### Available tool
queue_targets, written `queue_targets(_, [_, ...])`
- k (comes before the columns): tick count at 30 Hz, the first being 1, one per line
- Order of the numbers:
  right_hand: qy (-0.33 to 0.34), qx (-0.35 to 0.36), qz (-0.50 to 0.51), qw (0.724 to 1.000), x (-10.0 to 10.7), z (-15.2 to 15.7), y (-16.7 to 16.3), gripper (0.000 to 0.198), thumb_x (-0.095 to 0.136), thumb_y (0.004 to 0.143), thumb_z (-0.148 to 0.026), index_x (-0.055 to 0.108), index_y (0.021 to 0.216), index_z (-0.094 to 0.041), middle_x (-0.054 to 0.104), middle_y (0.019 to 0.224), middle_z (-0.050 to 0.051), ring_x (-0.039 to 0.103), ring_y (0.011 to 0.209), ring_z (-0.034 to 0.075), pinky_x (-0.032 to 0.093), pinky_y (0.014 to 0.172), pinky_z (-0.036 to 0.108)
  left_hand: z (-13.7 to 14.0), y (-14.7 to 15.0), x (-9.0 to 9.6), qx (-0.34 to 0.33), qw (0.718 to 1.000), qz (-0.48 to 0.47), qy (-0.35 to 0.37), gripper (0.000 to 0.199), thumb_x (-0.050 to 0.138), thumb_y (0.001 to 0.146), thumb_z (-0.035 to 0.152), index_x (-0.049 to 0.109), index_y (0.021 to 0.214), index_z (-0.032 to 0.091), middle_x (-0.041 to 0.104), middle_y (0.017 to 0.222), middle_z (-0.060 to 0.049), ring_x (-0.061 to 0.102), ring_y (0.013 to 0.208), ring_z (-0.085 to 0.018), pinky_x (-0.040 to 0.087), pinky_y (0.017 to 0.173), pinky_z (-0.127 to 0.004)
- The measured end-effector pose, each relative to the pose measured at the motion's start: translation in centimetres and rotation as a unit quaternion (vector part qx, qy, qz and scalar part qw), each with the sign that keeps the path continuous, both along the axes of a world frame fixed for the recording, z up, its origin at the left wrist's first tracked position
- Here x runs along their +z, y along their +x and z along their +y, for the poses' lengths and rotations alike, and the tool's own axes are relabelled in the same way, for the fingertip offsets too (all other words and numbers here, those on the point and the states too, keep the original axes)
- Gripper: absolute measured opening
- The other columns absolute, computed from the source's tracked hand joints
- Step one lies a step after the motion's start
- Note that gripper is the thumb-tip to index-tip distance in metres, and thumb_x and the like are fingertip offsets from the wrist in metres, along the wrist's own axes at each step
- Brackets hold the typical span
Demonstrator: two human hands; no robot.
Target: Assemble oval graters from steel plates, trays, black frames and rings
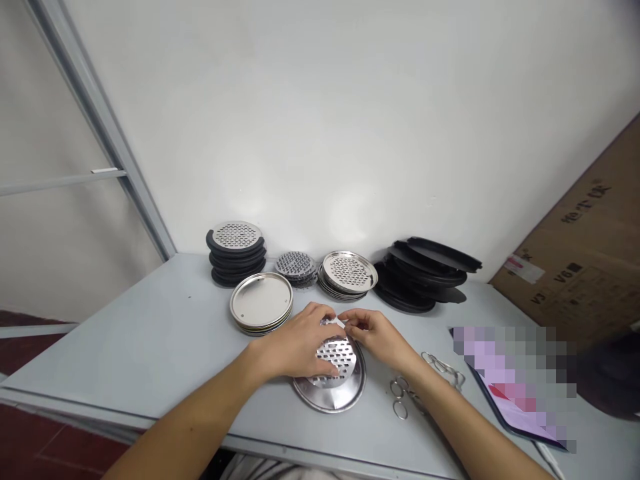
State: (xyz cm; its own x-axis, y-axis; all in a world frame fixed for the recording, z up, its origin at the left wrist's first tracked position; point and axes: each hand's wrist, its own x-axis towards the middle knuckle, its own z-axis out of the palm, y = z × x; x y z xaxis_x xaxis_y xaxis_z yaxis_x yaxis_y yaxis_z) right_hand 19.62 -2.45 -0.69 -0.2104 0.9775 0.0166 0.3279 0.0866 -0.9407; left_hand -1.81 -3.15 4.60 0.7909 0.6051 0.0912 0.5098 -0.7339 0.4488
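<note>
While left hand [306, 339] lies spread on a perforated disc [341, 359], right hand [376, 335] curled at its edge, grip unclear

Glossy metal dish [345, 398], matt cardboard box [575, 253]

The grey surface [150, 333] over there carries plenty. A round metal dish [335, 400] sits right below the left grip [306, 341]. Beyond that grip and to its left stand shiny pans [263, 300] in a stack and, farther back, piled black rings [237, 263]. Straight beyond it are perforated discs [295, 265]; beyond the gap between the grips, rimmed trays [349, 271]. Black pans [425, 272] lean beyond the right grip [377, 335], to its right. Nearer the person, right of it, lie metal rings [400, 399]; farther right, a device with a blurred screen [510, 397].
</note>
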Motion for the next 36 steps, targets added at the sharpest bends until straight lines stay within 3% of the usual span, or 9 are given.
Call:
queue_targets(6, [-0.116,0.033,0.146,0.982,0.9,-0.2,0.4,0.033,0.072,0.072,-0.031,0.071,0.099,-0.013,0.07,0.081,0.005,0.057,0.066,0.013,0.041,0.062,0.026,0.9,-1.8,1.0,0.033,0.994,-0.01,-0.104,0.08,0.078,0.067,0.038,0.042,0.138,0.038,0.039,0.142,-0.005,0.042,0.126,-0.03,0.04,0.101,-0.043])
queue_targets(9, [-0.128,0.023,0.154,0.979,1.4,-0.2,0.7,0.034,0.075,0.069,-0.03,0.072,0.099,-0.014,0.07,0.084,0.005,0.057,0.069,0.013,0.039,0.061,0.025,1.4,-2.7,1.5,0.038,0.992,-0.035,-0.114,0.083,0.075,0.07,0.03,0.035,0.143,0.035,0.046,0.138,-0.006,0.047,0.122,-0.028,0.04,0.1,-0.041])
queue_targets(14, [-0.131,0.034,0.136,0.981,1.3,0.1,1.0,0.032,0.076,0.068,-0.029,0.072,0.095,-0.014,0.07,0.084,0.005,0.055,0.067,0.012,0.036,0.058,0.024,1.7,-3.3,2.1,0.048,0.989,0.007,-0.142,0.086,0.068,0.072,0.023,0.028,0.147,0.033,0.056,0.128,-0.006,0.058,0.106,-0.025,0.046,0.087,-0.035])
queue_targets(19, [-0.123,0.026,0.132,0.983,0.5,0.3,0.9,0.03,0.076,0.066,-0.026,0.07,0.094,-0.014,0.07,0.084,0.004,0.061,0.074,0.015,0.045,0.071,0.028,2.3,-3.4,1.8,0.05,0.977,0.028,-0.205,0.102,0.078,0.064,0.035,0.023,0.15,0.028,0.058,0.117,-0.009,0.06,0.087,-0.022,0.049,0.074,-0.032])
queue_targets(24, [-0.093,0.025,0.104,0.99,0.0,0.3,0.5,0.032,0.077,0.066,-0.03,0.071,0.093,-0.014,0.072,0.082,0.005,0.064,0.074,0.017,0.047,0.073,0.031,2.6,-3.6,1.1,0.007,0.987,0.04,-0.158,0.088,0.082,0.058,0.03,0.046,0.138,0.035,0.053,0.117,-0.005,0.054,0.103,-0.025,0.045,0.086,-0.035])
queue_targets(29, [-0.107,0.02,0.129,0.986,1.0,0.0,0.3,0.031,0.075,0.068,-0.03,0.072,0.094,-0.013,0.072,0.08,0.005,0.06,0.067,0.014,0.044,0.062,0.026,2.3,-3.2,0.9,0.039,0.99,0.002,-0.139,0.081,0.076,0.065,0.02,0.044,0.138,0.036,0.052,0.117,-0.004,0.056,0.095,-0.021,0.047,0.08,-0.031])
queue_targets(32, [-0.134,-0.007,0.168,0.977,1.5,0.1,0.8,0.031,0.075,0.069,-0.029,0.073,0.096,-0.013,0.073,0.085,0.007,0.062,0.071,0.016,0.046,0.065,0.027,2.1,-2.9,1.1,0.083,0.99,-0.054,-0.104,0.075,0.071,0.072,0.021,0.04,0.139,0.035,0.049,0.126,-0.005,0.056,0.096,-0.02,0.046,0.081,-0.031])
queue_targets(34, [-0.15,-0.029,0.213,0.965,1.5,0.3,1.2,0.031,0.076,0.069,-0.029,0.073,0.096,-0.014,0.073,0.091,0.009,0.064,0.077,0.017,0.048,0.07,0.029,1.9,-2.9,1.7,0.12,0.987,-0.08,-0.069,0.056,0.068,0.076,0.026,0.049,0.129,0.029,0.052,0.122,-0.005,0.055,0.097,-0.02,0.045,0.082,-0.032])
queue_targets(36, [-0.151,-0.053,0.249,0.955,1.2,0.6,1.4,0.031,0.076,0.069,-0.028,0.072,0.097,-0.014,0.073,0.092,0.009,0.064,0.079,0.018,0.049,0.074,0.03,1.4,-2.9,2.5,0.118,0.989,-0.075,-0.052,0.029,0.065,0.081,0.031,0.061,0.108,0.024,0.058,0.108,-0.003,0.055,0.095,-0.019,0.044,0.081,-0.03])
